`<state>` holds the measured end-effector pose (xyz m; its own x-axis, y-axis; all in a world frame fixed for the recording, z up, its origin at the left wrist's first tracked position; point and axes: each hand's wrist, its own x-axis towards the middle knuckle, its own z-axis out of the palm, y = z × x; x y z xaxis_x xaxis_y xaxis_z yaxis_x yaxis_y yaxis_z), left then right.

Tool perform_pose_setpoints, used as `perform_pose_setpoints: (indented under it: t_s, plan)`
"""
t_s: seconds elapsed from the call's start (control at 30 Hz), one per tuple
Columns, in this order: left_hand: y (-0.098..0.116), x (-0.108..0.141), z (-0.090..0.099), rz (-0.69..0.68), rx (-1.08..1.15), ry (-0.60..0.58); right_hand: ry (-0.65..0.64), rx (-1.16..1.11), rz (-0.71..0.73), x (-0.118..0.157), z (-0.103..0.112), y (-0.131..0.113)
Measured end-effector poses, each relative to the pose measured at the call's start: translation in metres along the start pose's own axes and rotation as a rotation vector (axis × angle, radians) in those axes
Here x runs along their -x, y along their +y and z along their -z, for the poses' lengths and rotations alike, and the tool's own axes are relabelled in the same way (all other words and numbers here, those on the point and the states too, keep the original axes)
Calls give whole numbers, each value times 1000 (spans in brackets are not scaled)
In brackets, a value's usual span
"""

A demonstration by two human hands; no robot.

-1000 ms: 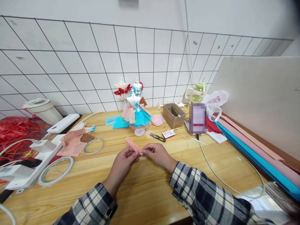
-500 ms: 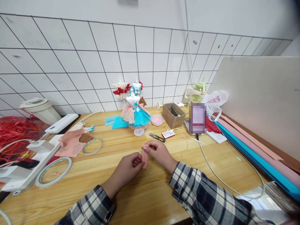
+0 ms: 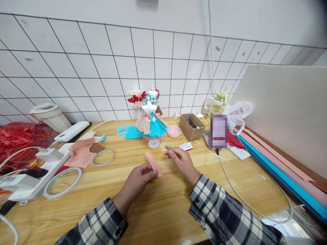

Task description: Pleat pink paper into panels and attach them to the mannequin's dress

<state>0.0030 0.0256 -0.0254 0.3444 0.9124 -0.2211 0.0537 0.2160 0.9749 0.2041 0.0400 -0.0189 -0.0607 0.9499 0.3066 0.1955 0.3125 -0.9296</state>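
My left hand pinches a folded peach paper strip near its lower end, and the strip slants up toward the back left. My right hand is closed over the handles of the dark thread snips; only the pointed blades show past the fingers. Just behind the snips lies a small red and white labelled packet. Beyond the hands stands a small white dress form in a peach and turquoise skirt, with two more dressed forms behind it.
Tape rolls, peach paper scraps and a white power strip lie at left. Behind are a pink bowl and a cardboard box. A phone stands at right, its white cable looping across the table.
My right hand has let go of the peach strip and moved right onto the thread snips. The strip, now in my left hand alone, has tilted to the left.
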Motion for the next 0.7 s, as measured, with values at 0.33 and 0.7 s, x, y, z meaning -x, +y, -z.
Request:
perform_pose_setpoints:
  t_s: [0.33,0.7]
  plan:
    - [-3,-4,5,-103,41,219,-135,-10,-297,13,-36,-1]
    - [6,1,5,-6,268,41,-257,29,-264,9,-23,4]
